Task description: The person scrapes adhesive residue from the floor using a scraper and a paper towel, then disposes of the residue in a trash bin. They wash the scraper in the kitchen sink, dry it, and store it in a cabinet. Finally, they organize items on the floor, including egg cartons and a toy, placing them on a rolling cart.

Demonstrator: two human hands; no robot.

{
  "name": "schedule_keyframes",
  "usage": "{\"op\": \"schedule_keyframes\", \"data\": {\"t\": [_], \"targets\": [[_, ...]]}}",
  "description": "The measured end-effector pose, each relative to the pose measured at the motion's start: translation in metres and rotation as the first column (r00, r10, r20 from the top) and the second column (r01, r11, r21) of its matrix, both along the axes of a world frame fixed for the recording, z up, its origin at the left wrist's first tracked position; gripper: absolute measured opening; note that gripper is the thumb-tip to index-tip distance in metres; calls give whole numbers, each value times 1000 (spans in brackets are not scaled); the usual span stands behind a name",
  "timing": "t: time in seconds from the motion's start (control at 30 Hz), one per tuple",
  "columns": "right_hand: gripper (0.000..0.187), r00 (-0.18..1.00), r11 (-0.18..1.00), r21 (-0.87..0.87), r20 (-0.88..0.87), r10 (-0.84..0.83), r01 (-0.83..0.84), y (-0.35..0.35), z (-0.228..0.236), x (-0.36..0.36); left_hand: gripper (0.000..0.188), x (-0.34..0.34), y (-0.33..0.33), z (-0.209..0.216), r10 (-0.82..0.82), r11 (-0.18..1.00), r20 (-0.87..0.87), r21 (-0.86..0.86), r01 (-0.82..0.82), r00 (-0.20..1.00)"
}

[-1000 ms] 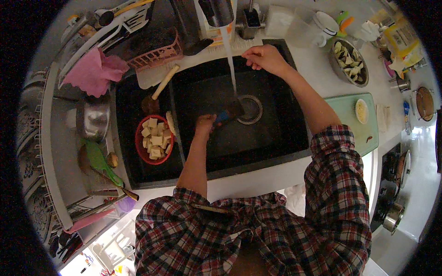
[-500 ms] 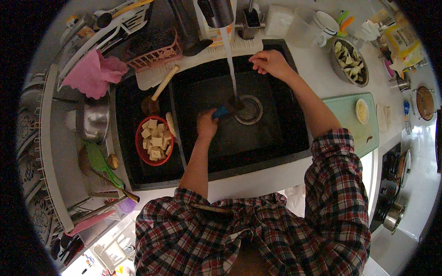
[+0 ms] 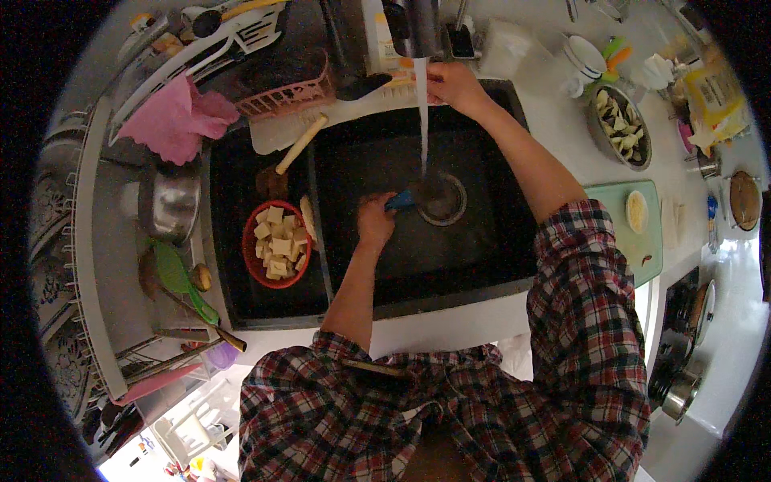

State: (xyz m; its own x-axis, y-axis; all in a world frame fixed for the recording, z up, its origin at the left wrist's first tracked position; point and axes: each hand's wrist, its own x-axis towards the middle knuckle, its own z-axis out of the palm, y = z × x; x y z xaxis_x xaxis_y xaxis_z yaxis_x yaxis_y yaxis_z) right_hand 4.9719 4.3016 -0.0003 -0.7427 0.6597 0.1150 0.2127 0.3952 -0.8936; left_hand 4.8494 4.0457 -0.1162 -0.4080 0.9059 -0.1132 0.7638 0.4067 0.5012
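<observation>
My left hand [image 3: 376, 221] is closed around the blue handle [image 3: 399, 200] of a tool over the right sink basin [image 3: 361, 157]. The tool's dark far end is blurred under the running water, near the round drain [image 3: 455, 210], so its kind is unclear. Water falls from the dark faucet [image 3: 413, 28] above. My right hand [image 3: 459, 87] is at the basin's back edge, just right of the stream. Its fingertips reach behind the water, by an orange-and-white package [image 3: 385, 44]; whether they hold anything is hidden.
In the left basin stands a red colander [image 3: 254, 271] of tofu cubes [image 3: 281, 241], with a wooden handle [image 3: 301, 145] behind it. A metal bowl of cut eggplant [image 3: 596, 132] and a green cutting board [image 3: 652, 261] with a small white dish [image 3: 637, 211] lie right. A dish rack [image 3: 88, 265] borders the left.
My right hand has moved left and back, from the basin's back right to beside the water stream. My left hand keeps its hold on the blue handle. The whole view has shifted slightly.
</observation>
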Motion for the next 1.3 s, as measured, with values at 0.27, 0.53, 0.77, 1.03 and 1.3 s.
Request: {"op": "schedule_keyframes", "data": {"t": [0.27, 0.53, 0.77, 1.03, 1.3], "targets": [[36, 1000, 975, 221, 20, 24, -28, -5, -1, -28, 39, -6, -11, -11, -34, 999, 91, -5, 35, 995], [60, 966, 817, 567, 140, -216, 101, 1, -5, -43, 40, -2, -5, -1, -1, 1000, 163, 10, -1, 987], [44, 911, 762, 559, 25, -411, 328, -10, 2, -44, 39, -6, -1, 13, -49, 999, 51, -18, 49, 998], [30, 936, 973, 37, 266, -231, 230, -43, -35, 59, 36, 16, -4, 52, -43, 986, 84, -154, 55, 996], [22, 923, 967, 90, 291, -253, 237, -100, -23, 139, 31, 15, 17, 53, -275, 927, -37, -275, 254, 961]]}}
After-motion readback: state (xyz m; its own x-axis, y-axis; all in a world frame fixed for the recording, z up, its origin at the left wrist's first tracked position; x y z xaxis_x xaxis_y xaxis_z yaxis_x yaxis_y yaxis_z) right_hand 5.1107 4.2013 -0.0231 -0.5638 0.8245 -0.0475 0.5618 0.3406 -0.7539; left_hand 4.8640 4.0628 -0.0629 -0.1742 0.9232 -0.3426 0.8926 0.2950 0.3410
